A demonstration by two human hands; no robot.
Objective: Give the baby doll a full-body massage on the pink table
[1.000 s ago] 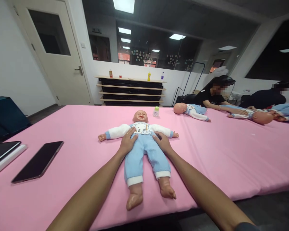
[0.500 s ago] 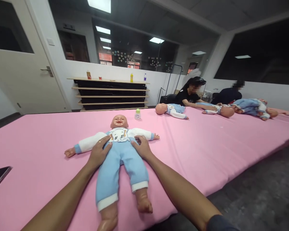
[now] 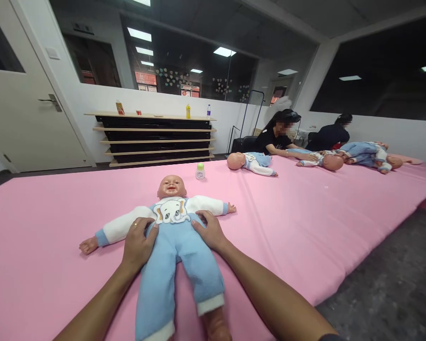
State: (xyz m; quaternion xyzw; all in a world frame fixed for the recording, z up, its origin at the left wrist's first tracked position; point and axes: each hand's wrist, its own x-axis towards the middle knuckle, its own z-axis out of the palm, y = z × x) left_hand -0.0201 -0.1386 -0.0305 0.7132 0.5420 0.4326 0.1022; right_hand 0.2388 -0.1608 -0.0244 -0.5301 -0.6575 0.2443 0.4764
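Note:
A baby doll (image 3: 177, 239) lies on its back on the pink table cover (image 3: 291, 227), face up, arms spread wide. It wears a white top with an elephant face and light blue trousers; its feet are partly cut off by the lower frame edge. My left hand (image 3: 138, 242) is curled round one side of its waist, thumb on the front of the trousers. On the other side my right hand (image 3: 209, 231) holds the waist in the same way. The undersides of both hands are hidden. Beyond the doll's head stands a small clear bottle (image 3: 200, 172) with a green cap.
Another doll (image 3: 252, 163) lies farther back to the right. A person (image 3: 279, 135) in black has their hands on a doll (image 3: 326, 162); several dolls (image 3: 369, 155) are heaped beyond. A second person (image 3: 330, 136) sits behind. Stacked shelves (image 3: 156, 137) stand along the wall.
The view has shifted a little, so the doll appears lower and nearer. Both hands stay at its waist; the left hand's fingers sit slightly more bent at the side.

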